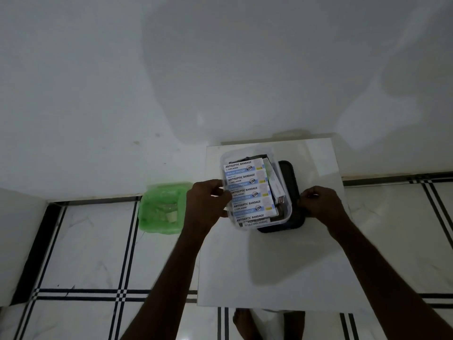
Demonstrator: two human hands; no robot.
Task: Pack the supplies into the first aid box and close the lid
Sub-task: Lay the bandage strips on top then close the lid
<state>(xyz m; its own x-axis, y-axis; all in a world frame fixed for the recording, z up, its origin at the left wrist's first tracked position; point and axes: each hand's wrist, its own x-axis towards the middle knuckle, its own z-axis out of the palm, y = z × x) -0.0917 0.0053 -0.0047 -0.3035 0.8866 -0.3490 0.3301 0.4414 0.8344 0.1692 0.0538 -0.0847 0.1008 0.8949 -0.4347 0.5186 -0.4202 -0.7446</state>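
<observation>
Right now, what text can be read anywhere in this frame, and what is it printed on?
"ANTISEPTIC BANDAGE" – bandage strips in the clear box, repeated five times.
"CIPLADINE" – same strips, under the heading.
"WASH PROOF" – blue bands on the strips.
Red-and-white carton: too small to read.
Bottom strip's fine print: blurred.

First aid box [255, 224] on the table [269, 266], bandage strips [247, 190] inside it, lid [291, 192] just right (partly under the box), bin [161, 207] on the floor to the left
</observation>
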